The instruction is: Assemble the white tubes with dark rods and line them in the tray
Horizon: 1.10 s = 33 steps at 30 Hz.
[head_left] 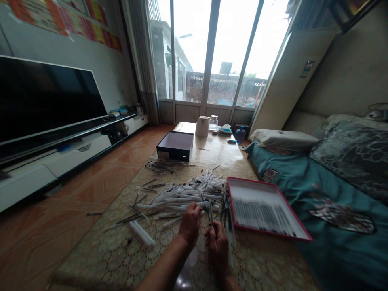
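Note:
My right hand (pixel 217 244) is closed around a thin grey pen-like stick (pixel 211 212), which points up and away from me. Close beside it, my left hand (pixel 190 224) has its fingers pinched together at the near edge of a heap of white tubes (pixel 182 194); what they hold is too small to make out. Dark thin sticks (pixel 129 217) lie loose to the left of the heap. To the right of my hands, a red-rimmed shallow box (pixel 254 186) holds a row of slender grey, dark-ended sticks (pixel 263 214).
A dark open box (pixel 174 154) stands farther up the patterned table (pixel 100 254). Several white tubes (pixel 142 233) lie side by side at the near left. A kettle (pixel 202 126) and a glass jar (pixel 213 122) stand at the far end. A green-covered sofa (pixel 291 173) borders the right side.

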Each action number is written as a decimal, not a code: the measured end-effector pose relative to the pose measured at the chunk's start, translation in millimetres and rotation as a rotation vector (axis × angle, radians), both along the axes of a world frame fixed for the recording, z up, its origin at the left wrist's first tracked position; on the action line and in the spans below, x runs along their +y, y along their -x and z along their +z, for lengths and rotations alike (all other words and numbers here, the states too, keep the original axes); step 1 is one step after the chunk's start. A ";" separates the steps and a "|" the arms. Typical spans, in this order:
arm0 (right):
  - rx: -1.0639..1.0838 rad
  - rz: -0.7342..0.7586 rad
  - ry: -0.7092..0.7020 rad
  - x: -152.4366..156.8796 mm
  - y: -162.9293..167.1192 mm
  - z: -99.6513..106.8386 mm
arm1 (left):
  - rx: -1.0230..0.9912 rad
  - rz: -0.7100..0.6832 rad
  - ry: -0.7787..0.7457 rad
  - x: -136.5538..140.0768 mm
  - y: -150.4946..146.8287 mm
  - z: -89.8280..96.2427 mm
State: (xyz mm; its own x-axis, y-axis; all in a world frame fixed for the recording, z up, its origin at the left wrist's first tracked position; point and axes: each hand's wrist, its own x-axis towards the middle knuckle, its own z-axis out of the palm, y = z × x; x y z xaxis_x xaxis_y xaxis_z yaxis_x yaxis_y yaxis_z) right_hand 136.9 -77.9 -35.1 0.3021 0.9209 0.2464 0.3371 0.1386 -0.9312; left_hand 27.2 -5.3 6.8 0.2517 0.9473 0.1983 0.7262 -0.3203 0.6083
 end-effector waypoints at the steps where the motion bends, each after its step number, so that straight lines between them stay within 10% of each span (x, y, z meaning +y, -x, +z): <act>1: -0.017 0.007 -0.016 -0.6 0.2 0.1 | -0.137 0.047 -0.010 -1.3 4.7 -0.5; 6: -0.193 0.094 -0.078 -4.2 3.2 4.3 | -0.977 0.243 0.214 -19.7 41.2 -3.7; 10: -0.347 0.167 -0.122 -8.2 6.4 10.5 | -1.249 0.352 0.421 -39.2 67.7 -5.1; 33: -0.718 0.250 -0.097 -13.1 11.5 12.5 | -1.115 0.237 0.489 -47.2 81.0 -4.5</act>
